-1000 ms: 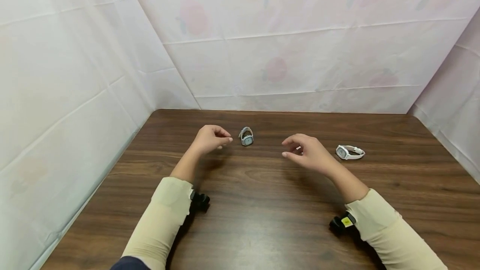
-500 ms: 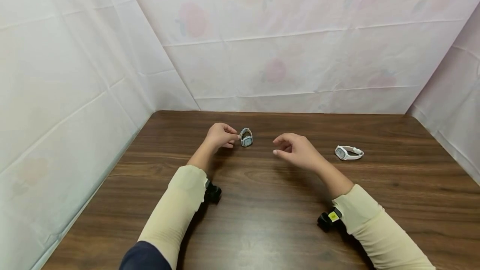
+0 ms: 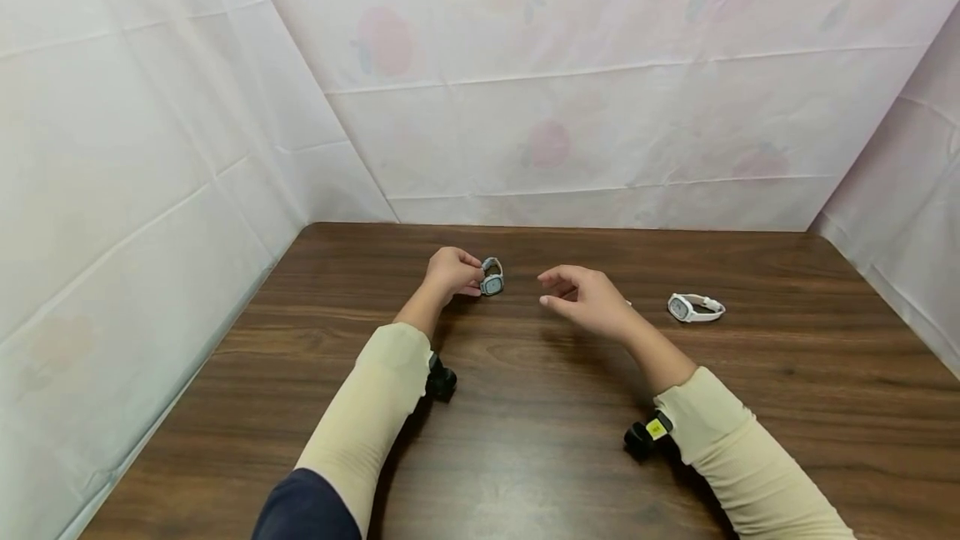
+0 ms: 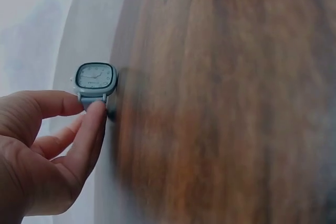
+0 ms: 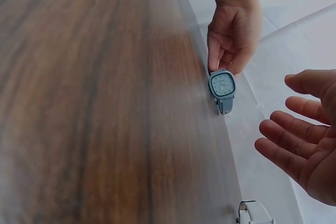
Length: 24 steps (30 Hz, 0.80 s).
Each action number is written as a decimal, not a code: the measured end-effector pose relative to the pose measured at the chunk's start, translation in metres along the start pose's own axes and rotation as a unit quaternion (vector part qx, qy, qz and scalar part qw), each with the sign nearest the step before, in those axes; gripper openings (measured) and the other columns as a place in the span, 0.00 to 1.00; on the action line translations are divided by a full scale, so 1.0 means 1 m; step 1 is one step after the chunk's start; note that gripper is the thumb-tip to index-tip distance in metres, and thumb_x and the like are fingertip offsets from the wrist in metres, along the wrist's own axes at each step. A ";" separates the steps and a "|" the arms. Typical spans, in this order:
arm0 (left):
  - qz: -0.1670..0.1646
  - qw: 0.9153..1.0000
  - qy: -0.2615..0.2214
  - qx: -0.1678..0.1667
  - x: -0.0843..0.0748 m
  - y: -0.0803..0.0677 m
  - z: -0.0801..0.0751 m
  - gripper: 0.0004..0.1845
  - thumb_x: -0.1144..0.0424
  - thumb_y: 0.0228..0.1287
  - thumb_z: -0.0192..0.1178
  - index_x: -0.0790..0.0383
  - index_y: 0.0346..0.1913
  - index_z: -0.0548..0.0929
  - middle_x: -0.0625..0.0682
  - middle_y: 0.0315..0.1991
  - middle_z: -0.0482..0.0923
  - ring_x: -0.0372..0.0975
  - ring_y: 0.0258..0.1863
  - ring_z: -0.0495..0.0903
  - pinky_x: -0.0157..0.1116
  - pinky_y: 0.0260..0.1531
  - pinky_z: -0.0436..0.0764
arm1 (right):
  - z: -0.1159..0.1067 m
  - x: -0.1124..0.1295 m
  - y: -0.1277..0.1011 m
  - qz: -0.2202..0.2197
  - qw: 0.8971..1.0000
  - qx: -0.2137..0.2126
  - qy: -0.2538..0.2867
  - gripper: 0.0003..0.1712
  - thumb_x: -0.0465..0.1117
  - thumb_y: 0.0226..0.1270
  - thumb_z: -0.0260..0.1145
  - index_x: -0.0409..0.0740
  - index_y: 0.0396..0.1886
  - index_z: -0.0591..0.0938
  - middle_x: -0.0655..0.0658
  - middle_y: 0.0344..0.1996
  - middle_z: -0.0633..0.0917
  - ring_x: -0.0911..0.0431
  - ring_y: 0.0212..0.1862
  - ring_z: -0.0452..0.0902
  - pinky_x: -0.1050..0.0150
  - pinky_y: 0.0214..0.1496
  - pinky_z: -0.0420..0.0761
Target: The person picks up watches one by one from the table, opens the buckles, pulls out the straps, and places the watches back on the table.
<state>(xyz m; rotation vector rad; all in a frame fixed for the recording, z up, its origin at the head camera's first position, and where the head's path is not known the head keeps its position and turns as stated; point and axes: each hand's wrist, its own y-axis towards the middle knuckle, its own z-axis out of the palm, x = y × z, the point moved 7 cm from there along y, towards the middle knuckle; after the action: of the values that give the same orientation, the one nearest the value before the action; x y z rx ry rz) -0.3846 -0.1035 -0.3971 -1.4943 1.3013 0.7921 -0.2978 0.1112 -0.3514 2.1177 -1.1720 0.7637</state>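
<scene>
A light blue-grey wristwatch [image 3: 492, 283] with a rounded square dial is near the back of the table. My left hand [image 3: 452, 272] pinches its strap between thumb and fingers, just beside the case, as the left wrist view shows with the dial [image 4: 96, 76] facing up. To the right of this watch my right hand [image 3: 588, 300] hovers with relaxed, spread fingers [image 5: 286, 140] and holds nothing. Farther right, a white wristwatch [image 3: 696, 307] lies on the table with its strap looped; part of a white strap [image 5: 255, 212] shows at the bottom of the right wrist view.
The dark wood-grain table [image 3: 495, 407] ends at a back edge close beyond both hands. Pale fabric with faint fruit prints [image 3: 547, 144] hangs behind it and along both sides. A small whitish bit [image 3: 628, 302] peeks out behind my right wrist.
My left hand has moved right to the blue-grey watch and taken its strap between thumb and fingers. My right hand has shifted a little left, still holding nothing.
</scene>
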 end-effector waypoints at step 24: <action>0.155 0.974 0.166 0.022 -0.026 -0.035 0.018 0.10 0.75 0.56 0.62 0.67 0.42 0.84 0.55 0.32 0.81 0.40 0.20 0.83 0.34 0.24 0.84 | 0.008 -0.024 0.003 0.123 0.975 -0.025 0.183 0.21 0.35 0.69 0.64 0.26 0.57 0.76 0.30 0.49 0.82 0.40 0.50 0.80 0.55 0.47 0.83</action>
<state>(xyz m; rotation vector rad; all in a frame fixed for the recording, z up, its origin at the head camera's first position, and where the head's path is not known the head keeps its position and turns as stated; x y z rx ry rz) -0.3543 -0.0793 -0.3705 -1.4481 1.8239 0.7205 -0.3095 0.1164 -0.3733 1.7118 -1.2407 1.1667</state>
